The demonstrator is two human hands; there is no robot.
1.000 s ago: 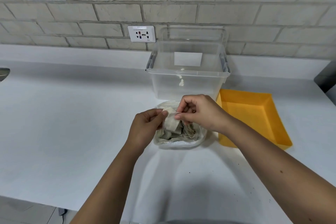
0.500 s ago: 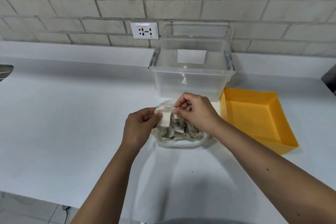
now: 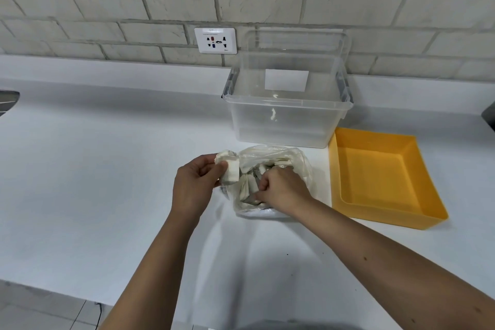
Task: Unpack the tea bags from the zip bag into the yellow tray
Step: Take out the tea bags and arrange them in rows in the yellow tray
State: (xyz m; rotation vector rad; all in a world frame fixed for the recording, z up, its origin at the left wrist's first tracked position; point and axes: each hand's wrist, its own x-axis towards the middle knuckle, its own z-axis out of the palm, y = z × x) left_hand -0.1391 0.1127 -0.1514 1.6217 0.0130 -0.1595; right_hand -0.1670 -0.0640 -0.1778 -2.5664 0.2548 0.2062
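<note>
A clear zip bag [image 3: 297, 161] full of several whitish tea bags [image 3: 247, 182] lies on the white counter in front of me. My left hand [image 3: 194, 185] pinches a small bunch of tea bags [image 3: 229, 169] at the bag's left edge. My right hand [image 3: 281, 190] is inside the bag's mouth, its fingers closed on tea bags there. The yellow tray [image 3: 375, 177] sits just right of the bag and holds nothing that I can see.
A clear plastic storage bin [image 3: 288, 104] stands behind the bag, against the brick wall. A wall socket [image 3: 215, 41] is left of it. A metal sink edge [image 3: 8, 100] shows at far left. The counter's front edge [image 3: 53, 292] runs at lower left.
My right hand has dropped from the bunch held up between both hands down into the bag. My left hand keeps the bunch and has shifted slightly left.
</note>
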